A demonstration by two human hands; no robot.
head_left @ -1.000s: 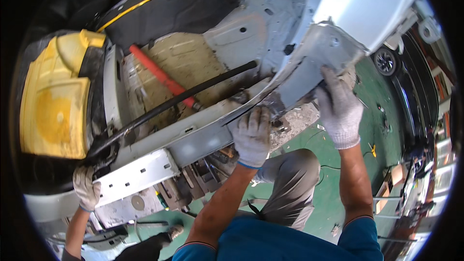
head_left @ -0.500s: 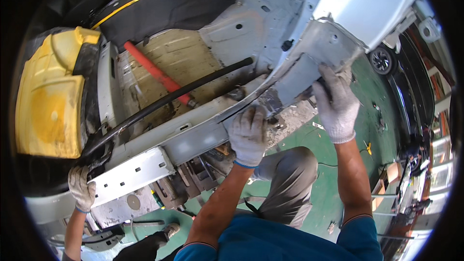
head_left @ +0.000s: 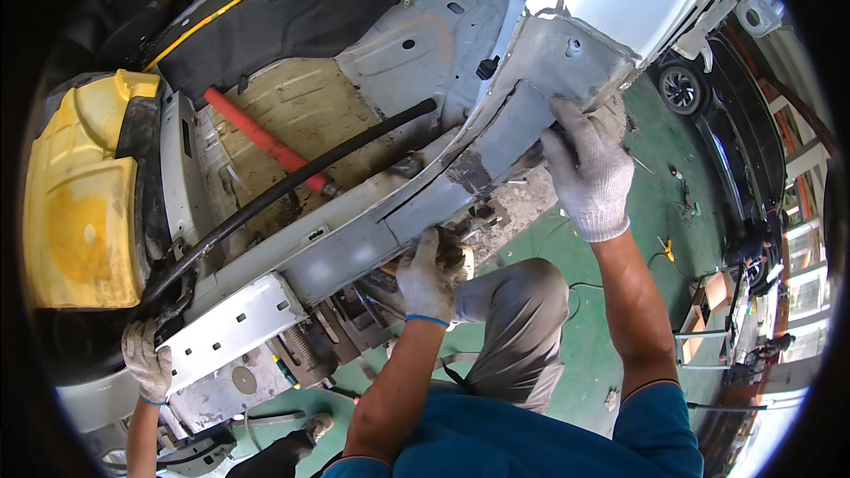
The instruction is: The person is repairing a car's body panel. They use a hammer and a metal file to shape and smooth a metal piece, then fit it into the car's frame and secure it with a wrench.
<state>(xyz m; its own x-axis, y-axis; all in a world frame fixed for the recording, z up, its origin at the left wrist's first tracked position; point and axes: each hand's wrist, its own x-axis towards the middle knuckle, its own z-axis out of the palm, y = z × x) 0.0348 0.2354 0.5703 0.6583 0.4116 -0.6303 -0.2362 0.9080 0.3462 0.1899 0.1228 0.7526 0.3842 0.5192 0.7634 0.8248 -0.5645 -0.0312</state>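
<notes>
A grey car sill panel (head_left: 341, 265) runs diagonally across the middle, rising at the right into a grey pillar section (head_left: 562, 49) with a dark seam and a dark patch. My left hand (head_left: 423, 283), in a white knitted glove, is at the sill's lower edge. Its thumb points up and its fingers curl in among dark metal parts, where their tips are hidden. My right hand (head_left: 591, 179), gloved too, has its fingertips against the lower edge of the pillar section. Its thumb stands apart from the fingers, and no tool shows in it.
A co-worker's gloved hand (head_left: 146, 361) rests by a white perforated rail (head_left: 235, 332) at the left. A black bar (head_left: 297, 179) crosses a red rod (head_left: 266, 142) inside the car body. Yellow foam (head_left: 84, 221) lies far left. Green floor and a dark car (head_left: 739, 133) are at the right.
My left hand has come down off the sill's face to its lower edge, the thumb now raised. My right hand stays at the pillar section. The whole view has shifted slightly.
</notes>
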